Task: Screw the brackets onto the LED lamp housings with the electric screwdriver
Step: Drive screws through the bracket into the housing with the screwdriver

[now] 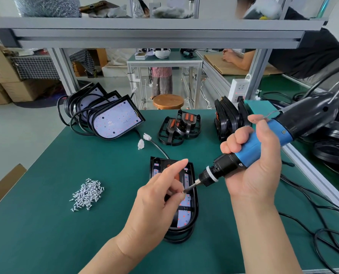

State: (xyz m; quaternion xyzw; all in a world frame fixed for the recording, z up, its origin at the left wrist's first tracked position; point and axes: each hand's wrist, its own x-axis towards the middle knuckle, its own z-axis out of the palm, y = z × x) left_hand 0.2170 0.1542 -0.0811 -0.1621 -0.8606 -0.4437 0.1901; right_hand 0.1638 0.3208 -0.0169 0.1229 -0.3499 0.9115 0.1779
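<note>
A loose pile of screws (87, 194) lies on the green bench (46, 224) at your left, with spare lamp housings (113, 121) stacked behind it. Your left hand (156, 196) pinches a small screw (183, 191) against the bit tip, index finger lifted, above the LED lamp housing (186, 214) lying flat before you. Black brackets (180, 127) sit farther back. Your right hand (251, 161) wraps tightly round the electric screwdriver (263, 139), tilted down to the left.
</note>
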